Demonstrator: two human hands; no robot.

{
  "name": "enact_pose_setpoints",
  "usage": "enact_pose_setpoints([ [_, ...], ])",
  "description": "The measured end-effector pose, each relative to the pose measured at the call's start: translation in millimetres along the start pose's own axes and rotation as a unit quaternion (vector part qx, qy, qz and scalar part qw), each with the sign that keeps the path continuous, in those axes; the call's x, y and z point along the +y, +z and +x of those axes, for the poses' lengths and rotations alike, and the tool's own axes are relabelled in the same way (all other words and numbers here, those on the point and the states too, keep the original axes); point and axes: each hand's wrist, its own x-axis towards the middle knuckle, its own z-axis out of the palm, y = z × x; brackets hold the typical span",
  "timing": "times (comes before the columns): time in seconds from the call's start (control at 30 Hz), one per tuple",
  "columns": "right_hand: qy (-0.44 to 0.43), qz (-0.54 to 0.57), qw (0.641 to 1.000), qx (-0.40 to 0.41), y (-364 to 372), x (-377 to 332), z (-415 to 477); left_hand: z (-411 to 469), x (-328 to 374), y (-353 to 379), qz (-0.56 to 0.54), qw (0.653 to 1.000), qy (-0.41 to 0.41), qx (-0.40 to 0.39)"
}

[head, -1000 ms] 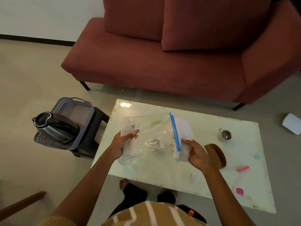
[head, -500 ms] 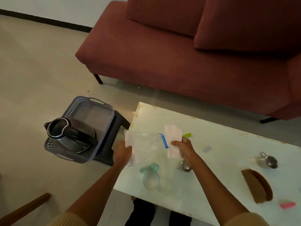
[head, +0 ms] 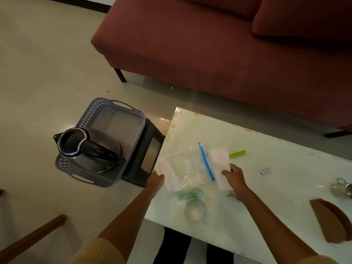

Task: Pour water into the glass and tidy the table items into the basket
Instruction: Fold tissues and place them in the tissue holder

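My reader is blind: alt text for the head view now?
The left hand and right hand hold a clear plastic zip bag with a blue slider by its ends at a white table's left end. A clear drinking glass stands nearby; beside the table, a grey perforated basket holds a steel-and-black kettle.

Head view, steeply down, table close

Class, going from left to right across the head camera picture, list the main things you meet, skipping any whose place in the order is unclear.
kettle → left hand → plastic bag → right hand → small white tube → metal cup
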Motion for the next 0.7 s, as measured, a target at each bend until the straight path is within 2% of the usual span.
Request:
enact_pose_setpoints([
  [0.13, -0.02, 0.096, 0.995, -0.027, -42, -11, -54, -44, 13, -7, -0.025, 0.995, 0.097, -0.014],
  [0.23, -0.055, 0.149, 0.986, -0.043, -77, -20, -100, -115, 38, 1, -0.144, 0.975, 0.143, -0.088],
  [0.3, -0.078, 0.155, 0.984, -0.046, -100, -23, -126, -164, 56, 16, -0.147, 0.963, 0.179, -0.137],
  [0.43, -0.163, 0.028, 0.986, -0.022, -148, -10, -165, -261, 79, 64, -0.134, 0.937, 0.268, -0.177],
  [0.53, -0.233, -0.071, 0.97, 0.027, -180, 23, -192, -322, 84, 109, -0.099, 0.905, 0.342, -0.234],
  [0.6, -0.279, -0.095, 0.955, 0.034, -198, 50, -209, -348, 81, 136, -0.09, 0.896, 0.342, -0.267],
  [0.7, -0.297, -0.064, 0.953, 0.0, -223, 86, -225, -370, 71, 170, -0.08, 0.903, 0.315, -0.282],
])
